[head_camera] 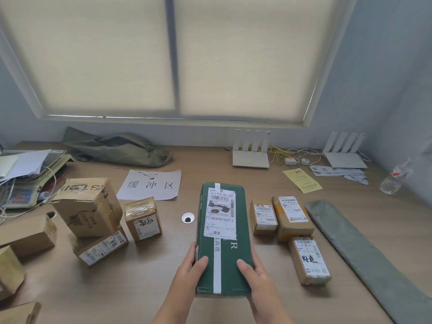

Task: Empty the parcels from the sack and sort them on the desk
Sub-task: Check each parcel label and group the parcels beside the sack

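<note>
While I hold the green parcel [222,239] above the desk [149,277], left hand [190,268] and right hand [256,277] clasping its near end, sorting is underway; next I judge it belongs among the sorted boxes [284,217] to the right.

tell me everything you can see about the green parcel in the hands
The green parcel is a long, flat box, seemingly dark green cardboard, with a white strip running lengthwise and a white barcoded shipping label on its far half. It looks closed. It points away from the person, label up. The left hand and right hand grip its near end, thumbs on top. Whether it touches the desk is unclear.
</note>
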Demonstrator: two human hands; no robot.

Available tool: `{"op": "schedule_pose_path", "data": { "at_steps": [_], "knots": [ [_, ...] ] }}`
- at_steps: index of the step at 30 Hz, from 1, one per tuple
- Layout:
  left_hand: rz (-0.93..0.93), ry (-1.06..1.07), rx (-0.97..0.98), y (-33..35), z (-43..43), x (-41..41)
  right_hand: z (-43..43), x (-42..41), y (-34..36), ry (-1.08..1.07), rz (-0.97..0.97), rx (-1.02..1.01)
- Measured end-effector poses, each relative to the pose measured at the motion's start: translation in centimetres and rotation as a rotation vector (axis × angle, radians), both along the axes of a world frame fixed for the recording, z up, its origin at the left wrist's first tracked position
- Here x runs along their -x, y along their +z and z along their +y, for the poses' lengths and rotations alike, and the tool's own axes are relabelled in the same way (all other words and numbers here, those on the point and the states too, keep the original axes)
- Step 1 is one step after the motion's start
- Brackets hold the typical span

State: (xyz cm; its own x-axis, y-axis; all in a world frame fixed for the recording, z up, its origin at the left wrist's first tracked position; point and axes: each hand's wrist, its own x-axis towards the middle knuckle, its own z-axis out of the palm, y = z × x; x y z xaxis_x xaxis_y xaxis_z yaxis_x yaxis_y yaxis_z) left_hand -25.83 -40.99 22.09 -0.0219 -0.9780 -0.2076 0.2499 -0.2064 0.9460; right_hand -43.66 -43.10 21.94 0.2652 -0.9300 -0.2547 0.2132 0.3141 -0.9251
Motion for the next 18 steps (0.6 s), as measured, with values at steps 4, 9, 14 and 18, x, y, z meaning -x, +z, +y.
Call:
{"op": "schedule_pose_path", "data": {
  "at_steps": [4, 9, 14, 18],
  "knots": [
    [-0.083, 0.029, -0.147, -5.1, -0.8, 1.3, -0.7, 1.0, -4.5, 0.002, 0.199, -0.103],
    [-0.172, 0.061, -0.227, -8.7, -1.5, 3.7, -1.5, 2.9, -7.7, 0.004, 0.319, -0.17],
    [-0.248, 0.083, -0.239, -11.3, -2.6, 5.3, -2.9, 3.5, -9.5, 0.006, 0.399, -0.15],
    [-0.289, 0.089, -0.206, -11.7, -4.6, 5.9, -4.3, 3.2, -9.9, -0.015, 0.474, -0.136]
  ]
}}
